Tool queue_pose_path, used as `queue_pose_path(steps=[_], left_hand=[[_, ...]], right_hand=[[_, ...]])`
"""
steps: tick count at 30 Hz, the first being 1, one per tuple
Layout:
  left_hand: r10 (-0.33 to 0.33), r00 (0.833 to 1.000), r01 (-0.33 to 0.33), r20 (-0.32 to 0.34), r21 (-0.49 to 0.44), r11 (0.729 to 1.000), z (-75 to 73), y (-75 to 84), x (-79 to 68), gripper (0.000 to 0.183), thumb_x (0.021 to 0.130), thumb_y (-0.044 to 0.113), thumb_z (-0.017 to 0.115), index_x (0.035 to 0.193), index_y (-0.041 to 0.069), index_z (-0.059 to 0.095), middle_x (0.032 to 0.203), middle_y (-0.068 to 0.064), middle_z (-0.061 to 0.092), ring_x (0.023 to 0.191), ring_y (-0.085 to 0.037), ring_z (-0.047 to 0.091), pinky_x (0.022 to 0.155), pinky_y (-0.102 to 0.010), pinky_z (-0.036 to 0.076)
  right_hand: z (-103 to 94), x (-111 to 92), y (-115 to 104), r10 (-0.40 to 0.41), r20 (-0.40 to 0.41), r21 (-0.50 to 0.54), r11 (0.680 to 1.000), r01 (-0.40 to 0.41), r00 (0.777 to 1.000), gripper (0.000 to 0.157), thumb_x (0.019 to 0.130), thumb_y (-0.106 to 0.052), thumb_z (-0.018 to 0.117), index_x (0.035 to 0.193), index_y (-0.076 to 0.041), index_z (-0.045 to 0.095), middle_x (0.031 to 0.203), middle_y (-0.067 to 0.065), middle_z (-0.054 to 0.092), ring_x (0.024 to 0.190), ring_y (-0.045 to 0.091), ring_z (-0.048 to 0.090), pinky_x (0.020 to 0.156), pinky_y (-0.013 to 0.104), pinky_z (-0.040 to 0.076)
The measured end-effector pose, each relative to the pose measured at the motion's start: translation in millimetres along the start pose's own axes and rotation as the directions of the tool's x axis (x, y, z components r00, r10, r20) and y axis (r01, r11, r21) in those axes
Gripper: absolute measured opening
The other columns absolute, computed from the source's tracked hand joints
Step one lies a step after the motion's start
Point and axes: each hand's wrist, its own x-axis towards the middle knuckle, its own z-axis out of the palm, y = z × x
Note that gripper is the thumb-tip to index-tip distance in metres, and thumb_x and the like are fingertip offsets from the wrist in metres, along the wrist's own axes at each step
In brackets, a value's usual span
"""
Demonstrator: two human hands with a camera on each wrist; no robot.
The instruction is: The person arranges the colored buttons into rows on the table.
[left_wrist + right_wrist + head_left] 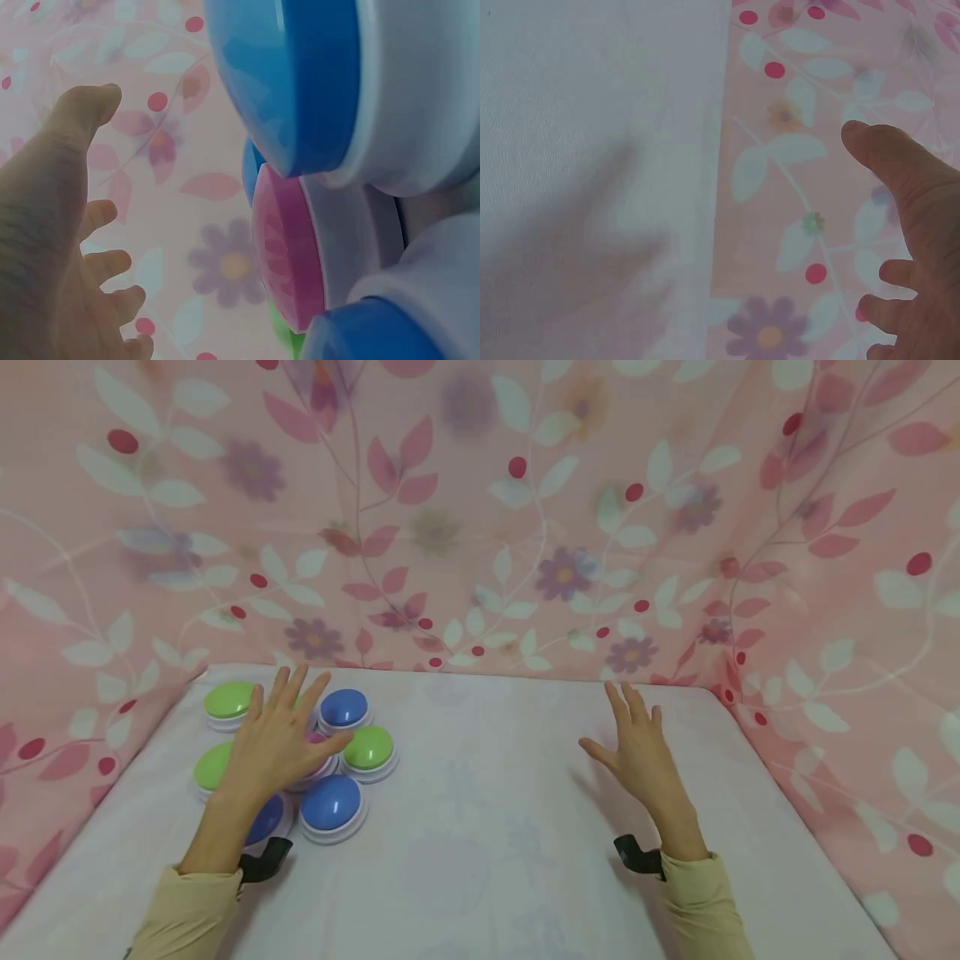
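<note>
My left hand [276, 739] hovers with spread fingers over a group of round push buttons on the left of the table. They have white bases and domed tops. A blue button [331, 803], a green button [368, 748] and a far blue button [344, 708] show to the right of the hand. Partly covered by it are a pink button [289, 247] and another blue button [266, 821]. Green buttons stand along the left, one of them a far green button [228, 700]. My right hand [641, 752], fingers apart and holding nothing, is raised above the right side of the table.
A white cloth [480, 827] covers the table. Pink floral fabric [480, 527] hangs behind it and along both sides. Dark wrist mounts [264, 860] sit at both sleeve cuffs. The right hand casts a shadow on the cloth.
</note>
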Motion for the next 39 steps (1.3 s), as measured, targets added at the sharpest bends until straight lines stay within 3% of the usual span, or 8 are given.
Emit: queue_pose_path(steps=[7, 17, 25, 35, 39], left_hand=[[0.002, 1.000, -0.002, 0.018, -0.015, 1.000, 0.0, 0.3, -0.1, 0.097, 0.085, 0.068, 0.060, 0.157, 0.011, 0.026, 0.162, -0.023, 0.017, 0.151, -0.042, 0.006, 0.118, -0.063, -0.001], [-0.005, 0.999, 0.007, 0.052, -0.032, 0.999, -2.0, 0.5, 1.5, 0.099, 0.083, 0.068, 0.062, 0.157, 0.011, 0.026, 0.161, -0.022, 0.020, 0.150, -0.043, 0.011, 0.117, -0.065, 0.003], [-0.001, 0.997, 0.005, 0.075, -0.058, 0.998, 2.5, 1.8, 2.9, 0.098, 0.083, 0.069, 0.061, 0.156, 0.012, 0.027, 0.161, -0.021, 0.022, 0.150, -0.042, 0.013, 0.118, -0.063, 0.005], [0.005, 0.996, 0.001, 0.089, -0.066, 0.998, 5.2, 1.3, 4.2, 0.099, 0.083, 0.068, 0.063, 0.156, 0.013, 0.027, 0.161, -0.022, 0.022, 0.149, -0.044, 0.015, 0.118, -0.063, 0.006], [0.010, 0.995, -0.003, 0.101, -0.068, 0.998, 5.0, 2.7, 4.4, 0.100, 0.082, 0.067, 0.065, 0.156, 0.013, 0.027, 0.161, -0.022, 0.022, 0.148, -0.044, 0.017, 0.118, -0.063, 0.009]], right_hand=[[7.1, 10.0, -21.4, -0.020, 0.063, 0.075, 0.997, 0.015, 0.998, 0.098, 0.084, -0.033, 0.079, 0.157, -0.006, 0.020, 0.156, 0.022, 0.032, 0.143, 0.042, 0.030, 0.112, 0.072, 0.010], [30.6, 22.0, -51.9, -0.048, 0.160, 0.102, 0.994, 0.032, 0.986, 0.089, 0.087, -0.035, 0.076, 0.156, -0.009, 0.026, 0.153, 0.017, 0.040, 0.140, 0.035, 0.040, 0.116, 0.065, 0.011], [45.9, 35.5, -76.4, -0.088, 0.184, 0.124, 0.990, 0.066, 0.979, 0.081, 0.089, -0.036, 0.074, 0.153, -0.009, 0.033, 0.151, 0.015, 0.044, 0.141, 0.030, 0.041, 0.118, 0.060, 0.016], [62.1, 51.4, -106.9, -0.119, 0.221, 0.153, 0.984, 0.086, 0.968, 0.073, 0.090, -0.035, 0.073, 0.150, -0.010, 0.041, 0.150, 0.017, 0.043, 0.141, 0.029, 0.040, 0.120, 0.052, 0.017], [68.5, 53.9, -121.0, -0.108, 0.260, 0.176, 0.982, 0.063, 0.960, 0.070, 0.090, -0.033, 0.073, 0.150, -0.014, 0.042, 0.152, 0.015, 0.042, 0.139, 0.038, 0.041, 0.116, 0.055, 0.028]])
